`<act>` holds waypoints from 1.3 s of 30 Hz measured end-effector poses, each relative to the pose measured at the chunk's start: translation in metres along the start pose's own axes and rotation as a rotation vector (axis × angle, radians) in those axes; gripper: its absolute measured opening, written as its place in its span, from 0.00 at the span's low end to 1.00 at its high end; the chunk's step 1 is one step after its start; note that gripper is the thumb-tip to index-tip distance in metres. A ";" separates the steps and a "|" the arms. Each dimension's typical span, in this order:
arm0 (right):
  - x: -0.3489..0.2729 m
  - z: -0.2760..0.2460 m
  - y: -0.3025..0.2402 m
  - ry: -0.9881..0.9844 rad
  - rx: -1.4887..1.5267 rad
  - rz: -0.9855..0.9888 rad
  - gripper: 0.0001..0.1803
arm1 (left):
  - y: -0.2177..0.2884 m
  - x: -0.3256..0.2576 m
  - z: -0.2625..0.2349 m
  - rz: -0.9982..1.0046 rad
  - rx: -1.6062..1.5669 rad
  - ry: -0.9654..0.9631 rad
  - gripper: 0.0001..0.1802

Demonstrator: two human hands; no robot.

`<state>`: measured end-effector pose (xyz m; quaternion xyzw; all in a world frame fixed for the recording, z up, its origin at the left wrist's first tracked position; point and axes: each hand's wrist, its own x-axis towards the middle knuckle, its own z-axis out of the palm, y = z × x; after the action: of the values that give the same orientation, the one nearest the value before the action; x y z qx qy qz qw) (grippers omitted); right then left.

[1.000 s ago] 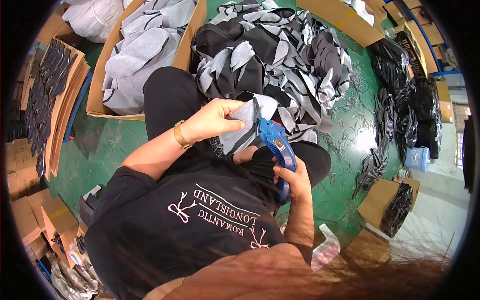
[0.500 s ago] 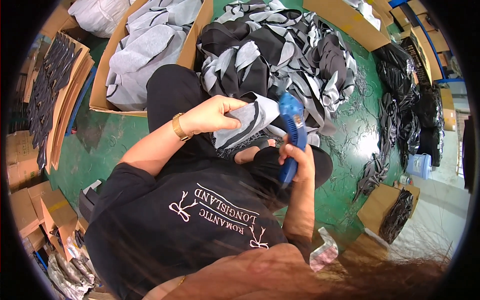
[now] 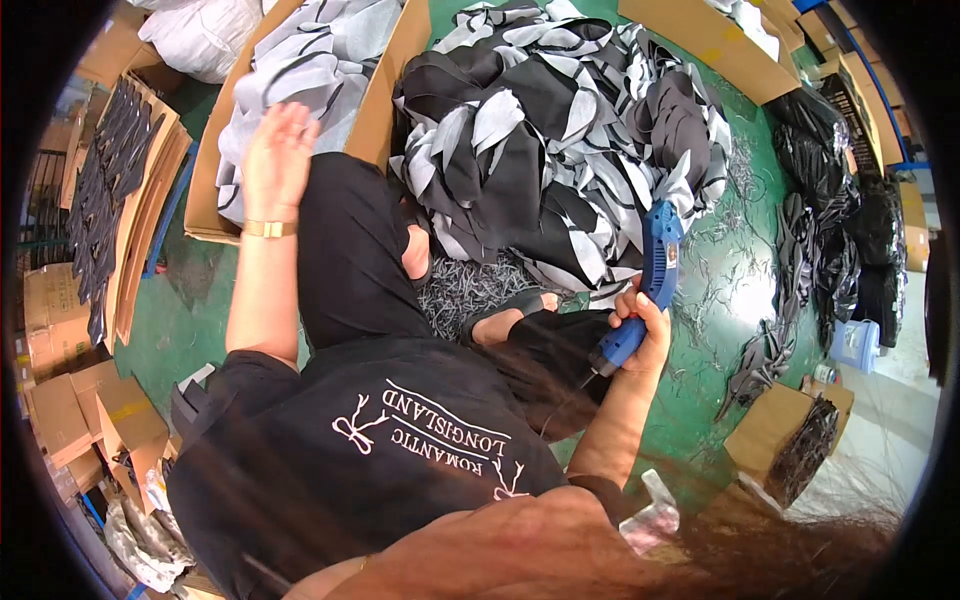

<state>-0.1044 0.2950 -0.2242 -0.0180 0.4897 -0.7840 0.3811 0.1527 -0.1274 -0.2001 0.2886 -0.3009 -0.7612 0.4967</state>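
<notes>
My left hand (image 3: 278, 160) is over the near end of a long cardboard box (image 3: 398, 95), fingers stretched out and nothing gripped. Grey fabric pieces (image 3: 335, 50) fill that box, and a motion-blurred one lies just beyond my fingertips. Over at the right, my right hand (image 3: 643, 335) is wrapped round a blue handheld power tool (image 3: 660, 258). Its head points away from me, next to the edge of a big heap of black and grey fabric pieces (image 3: 520, 150). The tool's exact kind cannot be made out.
Thin dark trimmings (image 3: 480, 285) litter the green floor between my feet and to the right. Black plastic bags (image 3: 815, 150) line the right side, near a light-blue container (image 3: 856, 345). Flat cardboard with dark pieces (image 3: 110, 180) stands at left; another box (image 3: 715, 45) is far right.
My left hand has swung left from in front of me to the box and let go of the grey fabric piece. My right hand has moved right and slightly nearer with the tool.
</notes>
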 end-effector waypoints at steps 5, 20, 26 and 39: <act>0.013 -0.005 0.010 0.020 0.009 0.071 0.23 | -0.111 0.004 0.066 -0.338 0.147 -0.307 0.14; 0.028 -0.008 -0.007 0.104 0.107 0.153 0.25 | -0.388 0.039 0.094 -0.021 1.519 -0.805 0.12; 0.029 -0.008 -0.009 0.091 0.118 0.196 0.25 | -0.429 0.014 0.078 -0.327 1.845 -0.249 0.40; 0.022 -0.021 -0.006 0.073 0.014 0.147 0.28 | -0.402 -0.007 0.077 -0.726 0.605 -0.068 0.10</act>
<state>-0.1315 0.2988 -0.2381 0.0494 0.4976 -0.7575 0.4197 -0.1359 0.0231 -0.4478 0.4817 -0.4049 -0.7728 0.0822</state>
